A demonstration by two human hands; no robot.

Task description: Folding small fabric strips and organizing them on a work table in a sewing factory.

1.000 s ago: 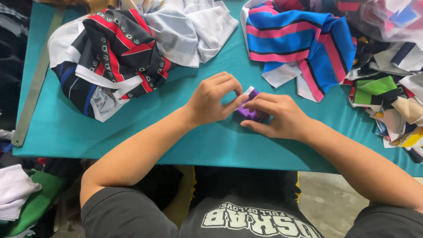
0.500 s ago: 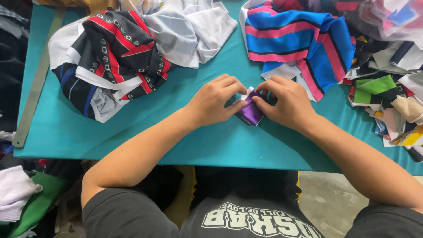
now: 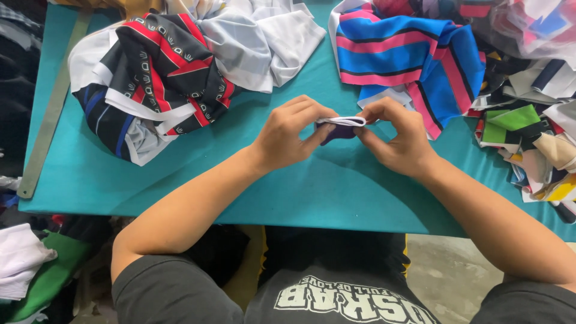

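Table [image 3: 180, 186]: teal top, spans almost the whole view, with cloth piled along its far and right edges.
Black pile [image 3: 150, 78]: black, red and white fabric, bunched at the far left of the table.
White cloth [image 3: 264, 36]: crumpled, touching the black pile on its right.
Striped cloth [image 3: 408, 60]: blue with pink bands, heaped at the far right, just beyond the right hand.
Scraps [image 3: 528, 138]: mixed small offcuts, green, beige and dark, at the right edge.
Ruler [image 3: 51, 114]: long grey strip lying along the table's left edge.
Left hand [image 3: 288, 135]: fingers and thumb pinched on the left end of the piece.
Right hand [image 3: 399, 135]: fingers curled, gripping the piece's right end.
Piece [image 3: 341, 126]: small folded purple fabric with a white edge, held between both hands just above the table's middle.
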